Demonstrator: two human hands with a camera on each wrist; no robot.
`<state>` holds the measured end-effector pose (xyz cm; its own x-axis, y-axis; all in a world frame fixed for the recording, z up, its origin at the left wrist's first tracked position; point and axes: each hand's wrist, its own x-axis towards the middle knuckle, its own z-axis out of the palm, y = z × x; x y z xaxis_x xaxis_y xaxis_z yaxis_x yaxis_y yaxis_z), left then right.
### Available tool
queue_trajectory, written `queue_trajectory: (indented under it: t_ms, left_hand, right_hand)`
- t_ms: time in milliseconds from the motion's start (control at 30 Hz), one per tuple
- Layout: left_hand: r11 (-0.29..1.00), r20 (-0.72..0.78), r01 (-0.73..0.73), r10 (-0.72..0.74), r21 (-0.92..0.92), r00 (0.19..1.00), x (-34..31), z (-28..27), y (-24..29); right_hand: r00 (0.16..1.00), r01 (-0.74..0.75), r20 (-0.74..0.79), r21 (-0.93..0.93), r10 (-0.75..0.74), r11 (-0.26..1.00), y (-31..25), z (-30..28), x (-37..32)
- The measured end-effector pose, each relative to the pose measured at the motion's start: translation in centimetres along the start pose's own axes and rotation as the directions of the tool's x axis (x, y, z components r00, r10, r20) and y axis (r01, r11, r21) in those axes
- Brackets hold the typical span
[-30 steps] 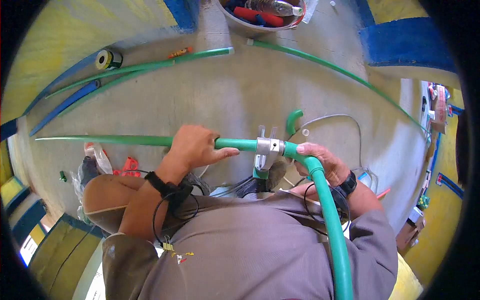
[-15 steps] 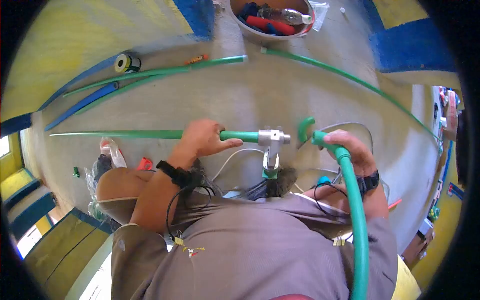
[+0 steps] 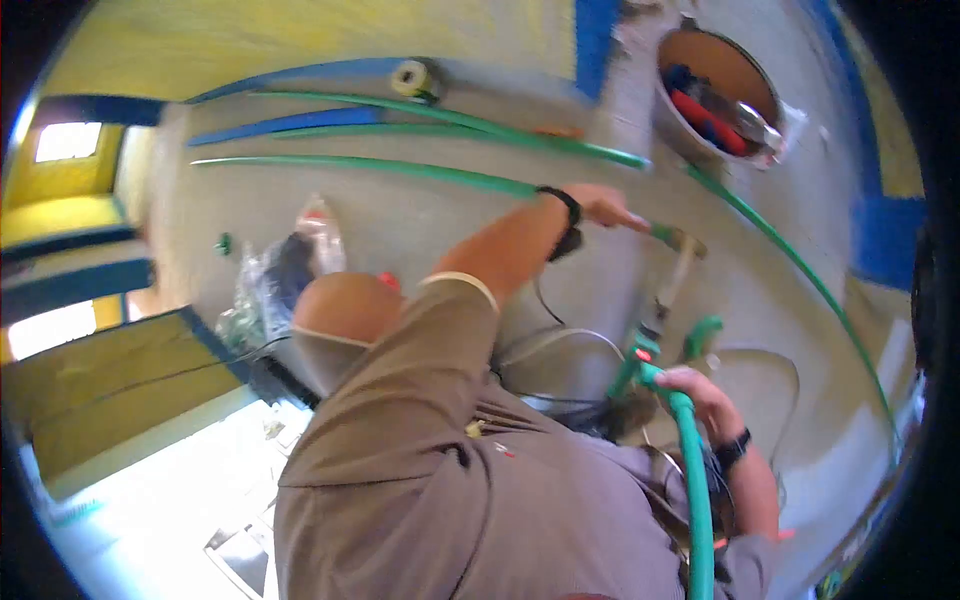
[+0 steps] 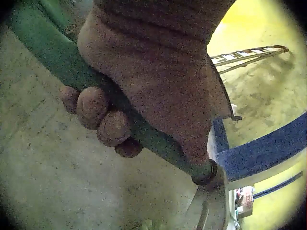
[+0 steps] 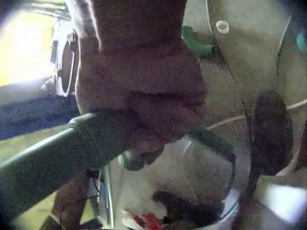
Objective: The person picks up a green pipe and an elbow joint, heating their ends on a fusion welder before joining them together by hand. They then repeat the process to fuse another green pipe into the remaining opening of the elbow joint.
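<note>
My left hand [image 3: 600,205] grips a long green pipe [image 3: 400,170] close to its right end. In the left wrist view the fingers curl round this pipe [image 4: 53,52], whose dark-rimmed end is right at a flat metal plate [image 4: 206,206]. That plate belongs to a pipe welding tool [image 3: 650,325] with a green handle and a red light, standing tilted between the hands. My right hand [image 3: 708,398] holds a green elbow [image 3: 655,377] joined to a second green pipe [image 3: 697,510], which runs down past my body. The right wrist view shows the fingers wrapped over this fitting [image 5: 103,132].
A bucket [image 3: 665,120] with a bottle and red and blue things stands at the upper right. More green pipes [image 3: 560,145], a blue pipe [image 3: 300,122] and a can-like roll [image 3: 412,80] lie along the wall. A loose curved green fitting [image 3: 704,335] and cables lie near the tool.
The right hand has pulled the elbow off the tool's metal head. The left hand has moved forward and right with its pipe, and the tool has tilted. The head view has turned.
</note>
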<state>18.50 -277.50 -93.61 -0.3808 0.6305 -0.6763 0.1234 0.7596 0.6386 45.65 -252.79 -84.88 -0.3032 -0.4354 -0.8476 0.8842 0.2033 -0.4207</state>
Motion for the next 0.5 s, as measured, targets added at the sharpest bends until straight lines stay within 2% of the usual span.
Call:
queue_trajectory:
  t_ms: [33, 67, 100, 133, 167, 200, 233, 267, 333, 500]
  left_hand:
    - [0.999, 0.037, -0.043, 0.043, -0.010, 0.998, 0.4, -0.6, -0.8]
    - [0.999, 0.049, -0.054, 0.054, -0.005, 0.997, 2.4, -0.2, -1.9]
    - [0.999, 0.060, -0.009, 0.012, -0.053, 0.998, 5.9, 1.0, -4.7]
    - [0.997, 0.111, 0.028, -0.036, 0.075, 0.993, 2.5, -0.6, -0.8]
    - [0.990, 0.130, 0.011, -0.030, 0.141, 0.991, 3.8, -0.6, -1.0]
    - [0.992, 0.119, 0.007, -0.022, 0.124, 0.993, 3.7, -0.8, -0.7]
    - [0.994, 0.105, 0.035, -0.046, 0.105, 0.993, 3.2, -0.9, -1.0]
    - [0.994, 0.102, 0.039, -0.050, 0.103, 0.994, 3.1, -1.2, -0.9]
    - [0.993, 0.131, 0.054, -0.067, 0.101, 0.989, 3.2, -0.8, -0.9]
    - [0.993, 0.150, 0.038, -0.055, 0.115, 0.987, 2.2, -1.3, -0.2]
  right_hand:
    - [0.992, 0.107, 0.069, 0.041, -0.110, 0.993, -0.7, 1.2, 0.5]
    - [0.997, 0.056, 0.060, -0.010, -0.055, 0.998, 0.1, 1.3, 1.9]
    - [0.984, 0.064, 0.161, 0.036, -0.069, 0.997, -0.4, 1.6, 2.4]
    - [0.980, 0.107, 0.169, 0.004, -0.106, 0.994, 0.0, 1.9, 3.7]
    - [0.998, 0.011, 0.065, -0.041, -0.009, 0.999, 0.7, 1.9, 5.0]
    - [0.998, 0.059, 0.028, -0.069, -0.057, 0.996, -0.8, 2.8, 4.9]
    - [0.997, 0.072, -0.032, 0.071, -0.070, 0.995, -0.4, 3.3, 5.8]
    - [0.997, 0.072, -0.028, 0.068, -0.070, 0.995, -0.4, 3.0, 6.2]
    - [0.999, -0.022, 0.043, 0.205, 0.013, 0.979, 0.0, 2.7, 6.4]
    - [0.998, 0.068, -0.019, 0.214, -0.065, 0.975, 0.3, 3.7, 6.3]
